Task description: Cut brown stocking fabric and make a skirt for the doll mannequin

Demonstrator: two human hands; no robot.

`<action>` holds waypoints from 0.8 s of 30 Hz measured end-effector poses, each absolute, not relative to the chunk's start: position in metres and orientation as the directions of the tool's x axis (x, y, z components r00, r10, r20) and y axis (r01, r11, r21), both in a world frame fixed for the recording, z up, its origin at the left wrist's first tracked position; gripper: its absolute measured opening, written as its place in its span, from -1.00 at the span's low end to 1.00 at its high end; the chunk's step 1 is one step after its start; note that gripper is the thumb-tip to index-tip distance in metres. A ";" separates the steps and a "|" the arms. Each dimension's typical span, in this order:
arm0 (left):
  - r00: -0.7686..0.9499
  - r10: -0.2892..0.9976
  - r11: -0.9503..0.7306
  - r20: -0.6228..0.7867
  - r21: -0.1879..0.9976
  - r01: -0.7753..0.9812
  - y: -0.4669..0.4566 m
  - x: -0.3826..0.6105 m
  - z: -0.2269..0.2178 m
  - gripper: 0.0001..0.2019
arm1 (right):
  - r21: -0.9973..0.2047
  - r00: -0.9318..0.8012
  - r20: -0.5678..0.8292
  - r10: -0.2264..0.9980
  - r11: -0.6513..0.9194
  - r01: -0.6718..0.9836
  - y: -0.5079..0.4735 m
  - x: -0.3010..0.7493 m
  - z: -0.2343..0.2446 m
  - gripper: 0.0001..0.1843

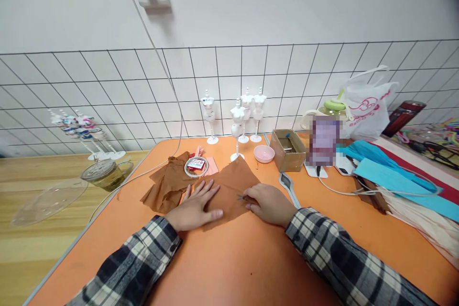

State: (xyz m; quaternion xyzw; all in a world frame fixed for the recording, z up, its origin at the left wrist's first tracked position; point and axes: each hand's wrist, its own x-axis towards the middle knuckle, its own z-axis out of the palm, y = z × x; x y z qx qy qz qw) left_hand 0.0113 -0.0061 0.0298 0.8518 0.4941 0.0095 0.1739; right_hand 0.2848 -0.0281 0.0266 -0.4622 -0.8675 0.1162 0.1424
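A piece of thin brown cloth (pixel 233 179) lies spread on the orange table. Flat on its left part rests my left hand (pixel 197 206), fingers spread. My right hand (pixel 270 203) is closed at the cloth's right side, around what looks like small scissors (pixel 241 197); only their short blades show, low over the cloth, and the rest is hidden in the fingers. To the left, a crumpled brown cloth (pixel 167 186) lies beside the spread piece. A white ring-shaped coil (pixel 196 167) with a red and white label sits at its edge.
Small white mannequins (pixel 237 117) stand along the tiled wall. A pink bowl (pixel 264 154), a cardboard box (pixel 288 150) and a propped phone (pixel 323 141) are at the back right. Blue cloth (pixel 405 181) lies at right. A lidded glass cup (pixel 103 174) stands left, near a white cable (pixel 143 172).
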 end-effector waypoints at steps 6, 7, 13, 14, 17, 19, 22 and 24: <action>0.467 0.878 -0.478 0.105 0.212 0.852 -0.012 0.026 0.022 -0.20 | -0.389 -0.407 0.123 0.905 0.422 0.819 -0.027 0.287 0.028 -0.84; 0.508 0.858 -0.512 0.077 0.215 0.832 -0.013 0.026 0.020 -0.11 | -0.401 -0.362 0.127 0.923 0.382 0.833 -0.028 0.287 0.028 -0.84; 0.612 0.785 -0.608 0.094 0.305 0.733 -0.011 0.026 0.017 -0.09 | -0.438 -0.268 0.225 0.937 0.343 0.831 -0.023 0.289 0.019 -0.57; 0.553 0.821 -0.568 0.144 0.313 0.761 -0.011 0.026 0.018 -0.15 | -0.436 -0.293 0.188 0.937 0.347 0.830 -0.022 0.290 0.016 -0.48; 0.240 0.943 -0.297 0.231 0.258 0.919 -0.010 0.024 0.025 -0.34 | -0.440 -0.354 0.063 0.933 0.344 0.830 -0.019 0.290 0.007 -0.27; 0.159 0.963 -0.201 0.216 0.192 0.961 -0.010 0.023 0.028 -0.39 | -0.453 -0.383 0.033 0.923 0.356 0.818 -0.019 0.289 0.003 -0.22; 0.222 0.963 -0.256 0.153 0.261 0.931 -0.007 0.022 0.026 -0.55 | -0.468 -0.413 0.021 0.910 0.374 0.801 -0.020 0.289 0.002 -0.21; 0.239 0.964 -0.267 0.118 0.439 0.858 -0.004 0.024 0.022 -0.67 | -0.477 -0.407 0.018 0.913 0.366 0.799 -0.020 0.289 0.003 -0.21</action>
